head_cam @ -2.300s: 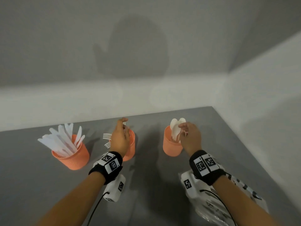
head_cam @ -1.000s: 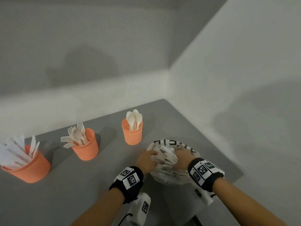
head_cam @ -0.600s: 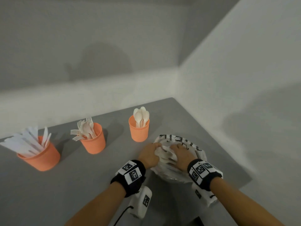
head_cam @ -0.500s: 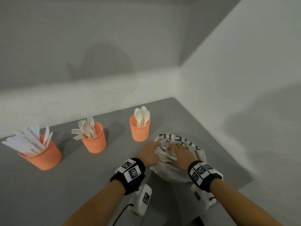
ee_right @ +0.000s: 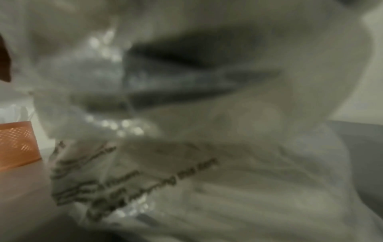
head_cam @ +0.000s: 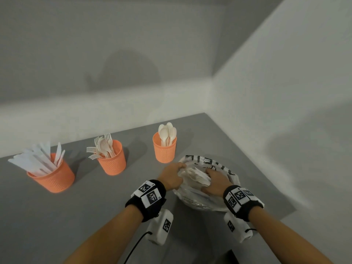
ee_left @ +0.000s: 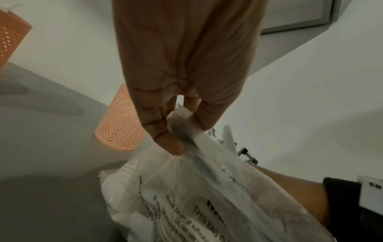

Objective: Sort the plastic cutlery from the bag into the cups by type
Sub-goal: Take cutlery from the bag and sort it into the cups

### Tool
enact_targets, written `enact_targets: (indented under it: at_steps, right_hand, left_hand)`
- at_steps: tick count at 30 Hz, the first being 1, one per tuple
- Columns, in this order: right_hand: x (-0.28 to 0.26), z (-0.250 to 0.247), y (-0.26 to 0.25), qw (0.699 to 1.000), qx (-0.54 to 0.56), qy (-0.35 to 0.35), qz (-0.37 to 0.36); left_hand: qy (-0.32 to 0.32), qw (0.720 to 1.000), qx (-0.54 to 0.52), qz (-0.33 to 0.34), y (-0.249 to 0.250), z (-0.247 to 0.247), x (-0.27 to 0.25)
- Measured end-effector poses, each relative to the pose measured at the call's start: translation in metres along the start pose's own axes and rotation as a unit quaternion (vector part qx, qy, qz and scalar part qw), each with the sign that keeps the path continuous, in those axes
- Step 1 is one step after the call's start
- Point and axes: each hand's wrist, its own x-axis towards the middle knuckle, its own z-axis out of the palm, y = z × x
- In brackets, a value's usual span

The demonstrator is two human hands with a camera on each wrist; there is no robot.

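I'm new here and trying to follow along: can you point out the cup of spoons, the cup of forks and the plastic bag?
cup of spoons [head_cam: 164, 151]: head view, on its orange mesh wall.
cup of forks [head_cam: 114, 161]: head view, on its orange wall.
plastic bag [head_cam: 202, 161]: head view, on its printed far rim.

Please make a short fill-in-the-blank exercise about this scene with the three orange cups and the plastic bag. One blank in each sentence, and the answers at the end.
1. The left hand pinches the edge of the plastic ____.
2. On the grey table stand ____ orange cups.
3. The cup nearest the bag holds only ____.
4. The middle cup holds ____.

Answers: bag; three; spoons; forks
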Motion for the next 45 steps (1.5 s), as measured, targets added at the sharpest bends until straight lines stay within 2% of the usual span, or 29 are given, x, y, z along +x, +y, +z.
enact_targets:
  at_steps: [12, 15, 23, 32, 40, 45]
  right_hand:
    - [0.001, -0.004, 0.002, 0.998, -0.018, -0.041, 0.035]
    - [0.0, -0.002, 0.001, 0.998, -0.036, -0.033, 0.029]
    - [-0.01, -0.004, 0.001, 1.0, -0.001, 0.01, -0.005]
    - [-0.015, -0.004, 0.001, 0.997, 0.065, 0.043, 0.019]
    - [-0.02, -0.005, -0.005, 0.995, 0.081, 0.052, 0.016]
    - [-0.024, -0.008, -0.006, 0.996, 0.078, 0.045, 0.005]
  left_hand:
    - [-0.002, 1.0, 0.008, -0.005, -0.002, -0.003, -0.001]
    - [0.002, 1.0, 0.011, -0.008, -0.003, -0.003, -0.001]
    - [0.012, 1.0, 0.02, -0.005, 0.002, -0.003, 0.0]
    - [0.016, 1.0, 0.006, -0.003, 0.007, 0.0, 0.001]
    - [0.069, 0.995, 0.047, 0.049, 0.005, 0.01, 0.006]
    - [0.104, 0.993, 0.057, 0.022, 0.005, 0.015, 0.011]
